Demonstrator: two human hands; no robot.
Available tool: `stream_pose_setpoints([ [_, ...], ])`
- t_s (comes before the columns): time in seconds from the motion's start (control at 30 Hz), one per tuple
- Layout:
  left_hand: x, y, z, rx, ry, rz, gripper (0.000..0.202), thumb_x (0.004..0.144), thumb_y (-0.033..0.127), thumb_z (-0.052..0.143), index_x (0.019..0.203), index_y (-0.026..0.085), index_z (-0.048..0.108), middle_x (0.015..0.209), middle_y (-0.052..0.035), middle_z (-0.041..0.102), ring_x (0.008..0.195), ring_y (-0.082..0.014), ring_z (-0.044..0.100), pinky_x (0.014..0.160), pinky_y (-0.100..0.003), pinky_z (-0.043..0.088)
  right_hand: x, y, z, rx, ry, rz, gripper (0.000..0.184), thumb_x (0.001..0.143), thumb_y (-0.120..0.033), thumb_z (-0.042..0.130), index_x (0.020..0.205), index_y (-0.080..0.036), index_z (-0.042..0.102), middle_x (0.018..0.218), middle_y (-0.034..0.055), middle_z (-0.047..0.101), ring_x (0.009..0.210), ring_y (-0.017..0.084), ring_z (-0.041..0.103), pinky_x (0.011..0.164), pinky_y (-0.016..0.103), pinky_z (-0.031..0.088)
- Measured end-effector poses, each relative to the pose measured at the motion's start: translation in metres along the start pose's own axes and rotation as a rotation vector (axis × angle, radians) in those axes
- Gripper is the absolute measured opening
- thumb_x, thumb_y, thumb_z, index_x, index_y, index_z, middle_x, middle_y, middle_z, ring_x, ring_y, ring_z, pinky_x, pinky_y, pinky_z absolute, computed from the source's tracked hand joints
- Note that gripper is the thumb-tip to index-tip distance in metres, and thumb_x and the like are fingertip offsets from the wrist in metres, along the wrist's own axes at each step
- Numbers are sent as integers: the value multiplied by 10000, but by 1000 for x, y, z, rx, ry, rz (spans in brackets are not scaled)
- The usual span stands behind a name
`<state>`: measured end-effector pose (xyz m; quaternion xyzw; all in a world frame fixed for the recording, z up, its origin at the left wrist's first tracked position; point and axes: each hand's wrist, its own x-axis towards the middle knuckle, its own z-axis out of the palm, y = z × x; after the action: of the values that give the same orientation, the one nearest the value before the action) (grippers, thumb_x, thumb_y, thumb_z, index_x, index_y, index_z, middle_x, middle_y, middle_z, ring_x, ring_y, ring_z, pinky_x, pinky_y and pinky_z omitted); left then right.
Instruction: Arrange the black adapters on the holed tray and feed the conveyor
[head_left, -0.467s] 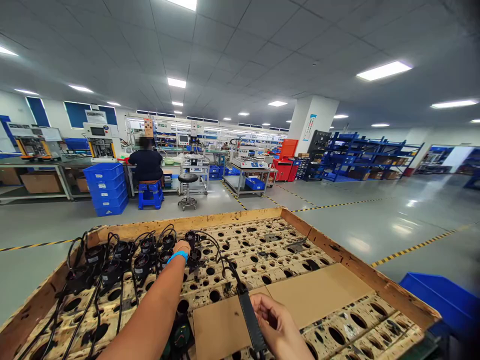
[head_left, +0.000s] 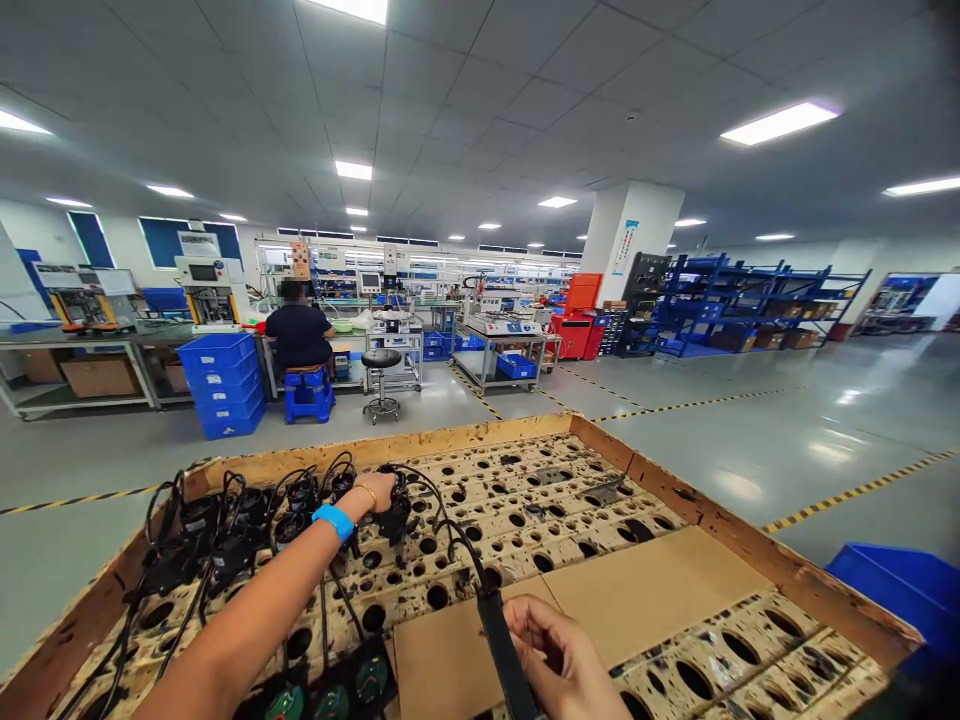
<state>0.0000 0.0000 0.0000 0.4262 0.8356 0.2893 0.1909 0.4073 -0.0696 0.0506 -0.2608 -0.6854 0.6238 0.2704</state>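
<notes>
My left hand (head_left: 377, 490) reaches to the back of a wooden tray and closes around a black motor-like unit (head_left: 397, 518) with cables; its fingertips are partly hidden. A black cable (head_left: 457, 528) loops from there to a long, narrow black box (head_left: 504, 655). My right hand (head_left: 559, 650), near the front, has curled fingers gripping that box by its right side. Several similar black units (head_left: 232, 545) with looped cables stand left of my left hand. Black pieces with round green faces (head_left: 371, 680) lie at the bottom, beside my left forearm.
The large tray has a raised wooden rim (head_left: 660, 490) and a floor full of round holes. Flat cardboard (head_left: 652, 590) lies on it at right. A blue bin (head_left: 892, 600) stands beyond the right rim. Farther off are stacked blue crates (head_left: 221, 385), a seated person (head_left: 300, 335) and a stool (head_left: 381, 360).
My left hand has shifted slightly right with the black unit, and its forearm has swung left. More green-faced pieces show at the bottom. My right hand stays on the black box.
</notes>
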Motion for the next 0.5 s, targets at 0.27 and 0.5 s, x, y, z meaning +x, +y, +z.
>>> stream_pose_setpoints([
  [0.27,-28,-5,0,-9,-71,169,772,374,287,936,1083,211,639,1217,-157,699,1184,-363,639,963,-360,521,-4,-31,-9,-226,-38,-15,426,886,-610,565,830,-189,530,774,-3,473,754,164,426,702,292,347],
  [0.5,-39,-17,20,-17,103,-5,789,471,411,890,1146,148,579,1457,-302,493,1232,-467,576,876,-424,520,-5,-56,-21,-460,67,-18,368,849,-562,493,800,-197,503,766,14,486,754,186,430,724,323,362],
])
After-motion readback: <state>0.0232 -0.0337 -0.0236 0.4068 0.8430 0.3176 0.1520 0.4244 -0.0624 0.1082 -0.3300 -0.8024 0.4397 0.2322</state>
